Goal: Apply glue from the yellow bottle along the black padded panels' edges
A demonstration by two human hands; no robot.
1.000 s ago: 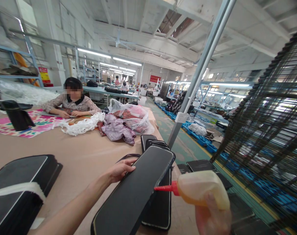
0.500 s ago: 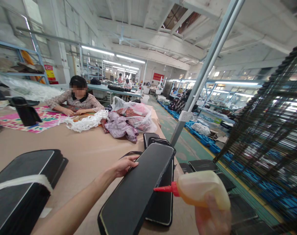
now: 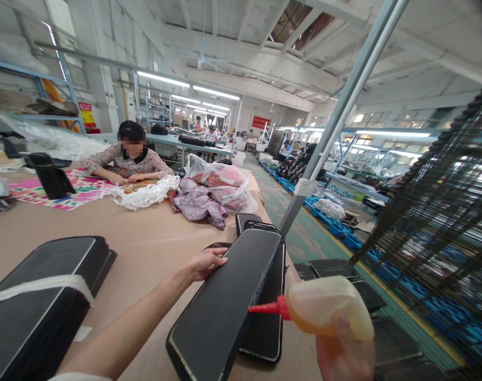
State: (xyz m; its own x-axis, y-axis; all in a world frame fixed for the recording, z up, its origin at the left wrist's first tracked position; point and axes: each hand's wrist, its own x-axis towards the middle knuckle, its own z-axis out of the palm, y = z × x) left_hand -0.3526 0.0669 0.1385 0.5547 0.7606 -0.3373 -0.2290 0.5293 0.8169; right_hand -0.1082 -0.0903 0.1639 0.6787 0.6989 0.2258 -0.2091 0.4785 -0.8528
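A long black panel [image 3: 229, 301] with rounded corners and a pale edge line is tilted over the table. My left hand [image 3: 205, 263] grips its left edge, thumb on top and fingers underneath. My right hand [image 3: 344, 344] is closed around a translucent glue bottle [image 3: 328, 304] with yellowish liquid inside. The bottle's red nozzle [image 3: 268, 307] points left, its tip at the panel's right edge. Beneath the held panel lies another black panel [image 3: 265, 333], with several more stacked panels [image 3: 249, 219] just beyond.
A strapped stack of black panels [image 3: 38, 307] sits at left on the brown table [image 3: 137, 233]. Bagged cloth [image 3: 213, 196] lies farther back, near a seated person [image 3: 130, 159]. A metal post [image 3: 324, 143] rises at right, with wire racks [image 3: 435, 211] beyond.
The view has shifted slightly, so the table and surroundings sit a little to the right. The held panel has moved slightly right and down; the nozzle stays at its right edge.
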